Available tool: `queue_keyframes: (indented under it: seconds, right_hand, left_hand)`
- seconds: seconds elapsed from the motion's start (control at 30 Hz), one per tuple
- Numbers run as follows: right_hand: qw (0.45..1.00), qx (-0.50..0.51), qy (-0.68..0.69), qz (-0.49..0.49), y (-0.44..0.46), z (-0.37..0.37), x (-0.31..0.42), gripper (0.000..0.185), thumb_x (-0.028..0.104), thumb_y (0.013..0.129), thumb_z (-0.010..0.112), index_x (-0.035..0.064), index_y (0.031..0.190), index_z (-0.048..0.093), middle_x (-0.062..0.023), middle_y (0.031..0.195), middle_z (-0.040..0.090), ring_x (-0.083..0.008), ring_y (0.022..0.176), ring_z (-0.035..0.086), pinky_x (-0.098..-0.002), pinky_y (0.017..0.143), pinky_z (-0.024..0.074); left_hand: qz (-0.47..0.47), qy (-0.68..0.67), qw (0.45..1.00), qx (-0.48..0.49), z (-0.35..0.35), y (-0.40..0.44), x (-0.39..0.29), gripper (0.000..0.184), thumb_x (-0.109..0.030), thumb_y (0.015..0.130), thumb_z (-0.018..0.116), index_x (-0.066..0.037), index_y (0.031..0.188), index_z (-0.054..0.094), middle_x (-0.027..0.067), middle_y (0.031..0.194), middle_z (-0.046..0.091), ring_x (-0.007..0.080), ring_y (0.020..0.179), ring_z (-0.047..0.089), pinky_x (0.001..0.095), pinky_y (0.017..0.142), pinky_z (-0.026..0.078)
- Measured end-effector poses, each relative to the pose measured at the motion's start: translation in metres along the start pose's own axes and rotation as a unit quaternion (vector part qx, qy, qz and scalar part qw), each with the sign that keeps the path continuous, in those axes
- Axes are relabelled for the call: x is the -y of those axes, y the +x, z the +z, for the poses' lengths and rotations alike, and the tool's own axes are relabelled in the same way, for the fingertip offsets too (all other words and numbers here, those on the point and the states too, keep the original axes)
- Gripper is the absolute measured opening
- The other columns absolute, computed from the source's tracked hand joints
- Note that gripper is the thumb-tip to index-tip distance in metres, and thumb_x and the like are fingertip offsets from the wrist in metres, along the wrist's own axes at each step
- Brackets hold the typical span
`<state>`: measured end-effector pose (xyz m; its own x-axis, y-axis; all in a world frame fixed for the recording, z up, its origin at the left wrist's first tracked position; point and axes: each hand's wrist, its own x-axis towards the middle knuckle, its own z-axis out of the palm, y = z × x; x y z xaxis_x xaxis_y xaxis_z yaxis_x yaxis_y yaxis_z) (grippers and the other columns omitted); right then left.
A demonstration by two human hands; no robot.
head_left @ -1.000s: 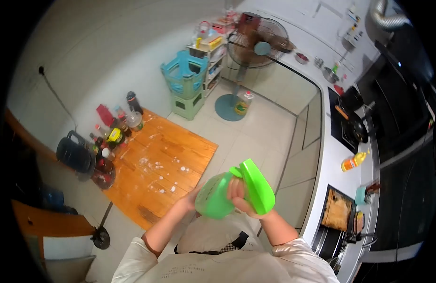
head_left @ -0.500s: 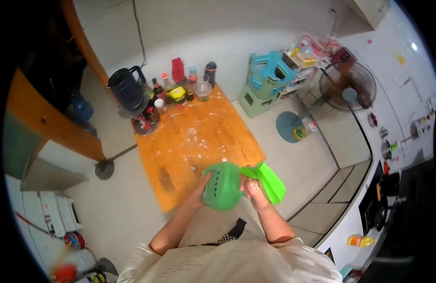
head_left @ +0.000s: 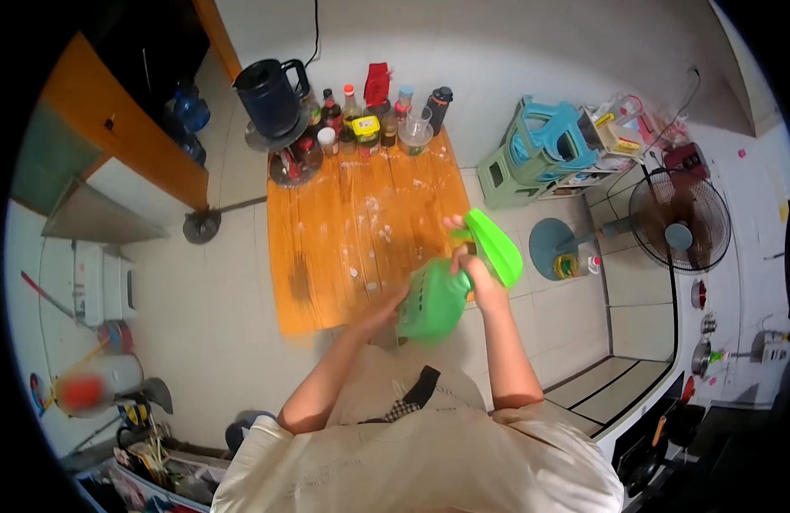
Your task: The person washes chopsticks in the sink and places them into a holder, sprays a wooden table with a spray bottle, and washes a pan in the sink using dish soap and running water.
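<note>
Over the front right of the wooden table (head_left: pixel 369 248), both my hands hold a translucent green plastic container (head_left: pixel 434 299) with a row of dark dots on its side. It is tilted and blurred. My left hand (head_left: pixel 379 315) is closed against its left side, its fingers partly hidden. My right hand (head_left: pixel 475 268) grips the container's upper right end. Beyond that hand sticks out a bright green angular plastic piece (head_left: pixel 496 248); whether it is joined to the container I cannot tell. White specks lie scattered on the tabletop.
At the table's back left stand a dark kettle (head_left: pixel 271 98), several sauce bottles (head_left: pixel 350 107), a yellow-lidded jar (head_left: pixel 366 131) and a dark flask (head_left: pixel 440 107). Stacked stools (head_left: pixel 544 141) and a fan (head_left: pixel 679 222) are on the right. A counter (head_left: pixel 668 380) runs along the right side.
My view has turned, so the table and room appear shifted. The green container has tilted further, and both hands have moved up and to the right with it in the picture.
</note>
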<state>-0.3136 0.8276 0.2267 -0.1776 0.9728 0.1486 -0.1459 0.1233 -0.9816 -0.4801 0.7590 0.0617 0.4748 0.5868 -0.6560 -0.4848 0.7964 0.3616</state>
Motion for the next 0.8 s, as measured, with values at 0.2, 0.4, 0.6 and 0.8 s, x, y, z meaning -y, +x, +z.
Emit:
queue_keyframes:
  seconds: [0.2, 0.4, 0.6, 0.8]
  right_hand:
    - [0.971, 0.024, -0.236, 0.04, 0.011, -0.046, -0.15, 0.033, 0.002, 0.067, 0.057, 0.0032, 0.099, 0.063, -0.0119, 0.084, 0.066, -0.0235, 0.062, 0.059, -0.0322, 0.062, 0.048]
    - [0.888, 0.107, -0.441, 0.076, 0.002, -0.093, -0.231, 0.025, 0.006, 0.067, 0.061, 0.0075, 0.091, 0.063, -0.0174, 0.081, 0.062, -0.0376, 0.076, 0.059, -0.04, 0.066, 0.0487]
    - [0.904, 0.142, -0.396, 0.078, -0.007, -0.116, -0.238, 0.03, 0.007, 0.065, 0.065, 0.0093, 0.094, 0.059, -0.0169, 0.084, 0.062, -0.0388, 0.081, 0.057, -0.0414, 0.068, 0.048]
    - [0.876, 0.145, -0.448, 0.104, -0.021, -0.138, -0.282, 0.04, 0.007, 0.063, 0.068, 0.0114, 0.101, 0.057, -0.0151, 0.093, 0.061, -0.0366, 0.085, 0.058, -0.0408, 0.07, 0.0482]
  left_hand:
    - [0.134, 0.139, 0.929, -0.316, -0.146, -0.024, 0.041, 0.033, -0.028, 0.088, 0.055, -0.006, 0.113, 0.054, 0.0071, 0.098, 0.062, 0.0182, 0.085, 0.062, 0.0322, 0.067, 0.051]
    - [0.102, -0.09, 0.847, -0.514, -0.301, -0.106, 0.208, 0.026, -0.028, 0.087, 0.049, -0.009, 0.104, 0.054, 0.0076, 0.087, 0.064, 0.0217, 0.072, 0.063, 0.0347, 0.062, 0.052]
    - [-0.177, -0.191, 0.813, -0.52, -0.28, -0.153, 0.321, 0.025, -0.021, 0.084, 0.05, -0.003, 0.101, 0.048, 0.0136, 0.099, 0.06, 0.0294, 0.09, 0.059, 0.0436, 0.074, 0.051]
    - [-0.047, -0.137, 0.868, -0.474, -0.249, -0.107, 0.28, 0.037, -0.024, 0.086, 0.051, -0.003, 0.117, 0.047, 0.0158, 0.11, 0.058, 0.0292, 0.096, 0.058, 0.0436, 0.078, 0.05]
